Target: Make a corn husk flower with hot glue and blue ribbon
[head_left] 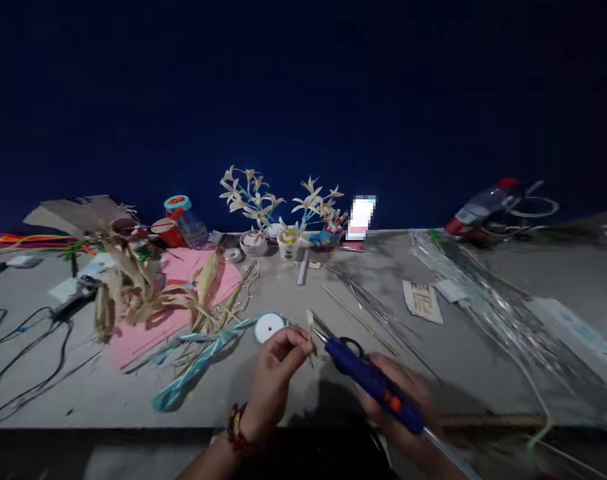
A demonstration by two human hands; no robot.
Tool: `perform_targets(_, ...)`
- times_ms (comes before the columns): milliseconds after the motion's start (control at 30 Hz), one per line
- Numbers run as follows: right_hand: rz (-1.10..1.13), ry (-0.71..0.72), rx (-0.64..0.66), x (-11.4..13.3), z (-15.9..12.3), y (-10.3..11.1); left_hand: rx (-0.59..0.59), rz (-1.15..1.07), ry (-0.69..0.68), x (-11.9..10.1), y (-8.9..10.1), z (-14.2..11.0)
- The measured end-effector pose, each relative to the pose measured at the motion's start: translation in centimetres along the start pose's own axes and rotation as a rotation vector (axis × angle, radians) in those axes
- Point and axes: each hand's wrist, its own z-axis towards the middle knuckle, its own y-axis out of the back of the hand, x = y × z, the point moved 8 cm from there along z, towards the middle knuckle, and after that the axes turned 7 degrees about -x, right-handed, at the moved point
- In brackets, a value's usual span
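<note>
Near the front of the table, my left hand (276,370) pinches a small pale strip of dried husk (310,321) upright between thumb and fingertips. My right hand (413,393) is wrapped round a blue glue gun (368,381) with an orange patch. Its metal nozzle points up and left, right beside the husk strip; whether they touch I cannot tell. A white round spool (270,328) lies just behind my left hand, and a twisted light-blue ribbon (198,370) stretches to its left.
Dried corn husks (138,287) lie on pink paper (176,327) at the left, near black cables (66,347). Husk flowers (256,200) stand at the back, with a bright phone (361,217) beside them. Thin wires (373,303) and clear plastic wrapping (483,307) spread to the right.
</note>
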Motion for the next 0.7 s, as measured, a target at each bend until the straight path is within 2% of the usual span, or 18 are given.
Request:
perform_targets(133, -0.050, -0.013, -0.042, -0.52, -0.27, 0.41, 0.005, -0.013, -0.006, 0.05, -0.05, 0.06)
perform_targets(367, 0.005, 0.049, 0.044, -0.12, -0.13, -0.36, 0.003, -0.037, 0.005, -0.10, -0.34, 0.20)
perform_targets(700, -0.016, 0.074, 0.033, -0.13, 0.07, -0.26, -0.020, -0.039, 0.020, -0.32, -0.53, 0.23)
